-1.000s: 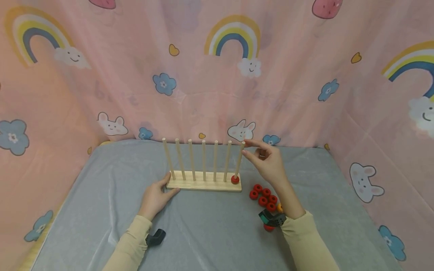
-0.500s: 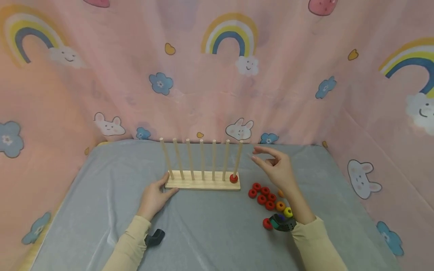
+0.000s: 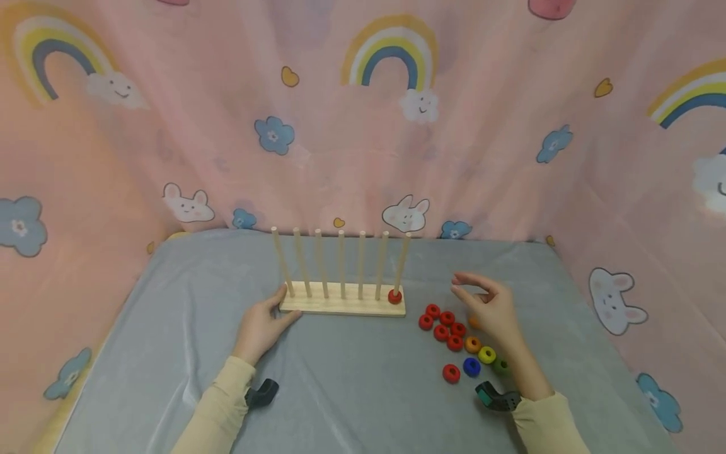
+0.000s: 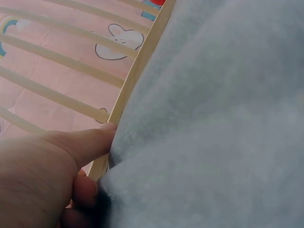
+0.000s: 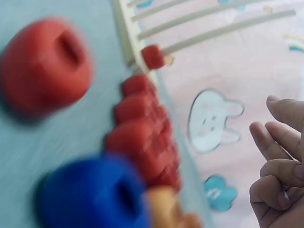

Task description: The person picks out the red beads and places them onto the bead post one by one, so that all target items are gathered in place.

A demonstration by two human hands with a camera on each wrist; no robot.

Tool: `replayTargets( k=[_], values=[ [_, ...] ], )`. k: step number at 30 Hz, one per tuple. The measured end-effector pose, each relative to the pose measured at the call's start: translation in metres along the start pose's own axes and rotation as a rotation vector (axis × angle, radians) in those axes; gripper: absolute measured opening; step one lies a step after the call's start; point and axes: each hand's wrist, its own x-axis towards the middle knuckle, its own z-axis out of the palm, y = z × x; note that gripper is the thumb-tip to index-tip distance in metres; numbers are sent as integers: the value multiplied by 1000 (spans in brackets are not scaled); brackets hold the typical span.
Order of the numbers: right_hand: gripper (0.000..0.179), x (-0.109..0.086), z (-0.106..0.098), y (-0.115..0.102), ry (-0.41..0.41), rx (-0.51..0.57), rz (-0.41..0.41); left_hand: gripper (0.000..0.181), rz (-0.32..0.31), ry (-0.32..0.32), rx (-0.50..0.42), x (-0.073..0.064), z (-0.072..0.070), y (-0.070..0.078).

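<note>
A wooden peg rack point(image 3: 343, 307) with several upright rods stands on the cloth. One red bead point(image 3: 394, 296) sits at the foot of its rightmost rod. My left hand point(image 3: 262, 328) grips the rack's left end, thumb along the front edge and fingers behind; the left wrist view shows the thumb against the base point(image 4: 127, 95). To the right, my right hand point(image 3: 492, 309) hovers above the loose beads with nothing between thumb and index finger, which are apart. In the right wrist view its other fingers point(image 5: 273, 187) are partly curled.
Several red beads point(image 3: 441, 333) lie clustered right of the rack. Nearer lie orange point(image 3: 472, 344), yellow point(image 3: 486, 355), blue point(image 3: 472, 367) and green point(image 3: 501, 366) beads, plus a separate red one point(image 3: 451, 373). Another orange bead is partly behind the right hand. A patterned pink curtain point(image 3: 340, 176) hangs behind.
My right hand has moved from the top of the rightmost rod to the right and down, towards the loose beads. The left hand stays on the rack's end.
</note>
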Motion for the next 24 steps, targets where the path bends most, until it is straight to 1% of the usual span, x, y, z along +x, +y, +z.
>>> replayTargets(
  k=[2, 5, 8, 10, 12, 14, 19, 24],
  values=[
    [35, -3, -4, 8, 3, -11, 19, 76, -3, 1, -3, 2, 0, 1],
    [38, -7, -8, 19, -8, -60, 68, 77, -7, 1, -5, 3, 0, 1],
    [41, -10, -12, 28, -51, -113, 116, 77, -5, 2, -3, 4, 1, 1],
    [40, -12, -13, 33, -83, -129, 127, 77, -1, 6, -5, 3, 1, 1],
    [38, -13, -15, 36, -112, -135, 123, 76, 2, 9, -8, 3, 1, 1],
    [36, -14, -15, 38, -135, -173, 99, 76, 4, 12, -9, 2, 1, 1],
    [33, -16, -14, 38, -200, -351, 72, 76, 5, 15, -1, 1, 2, 0],
    [32, -16, -10, 35, -234, -447, 62, 76, 8, 16, -5, 0, 2, 0]
  ],
)
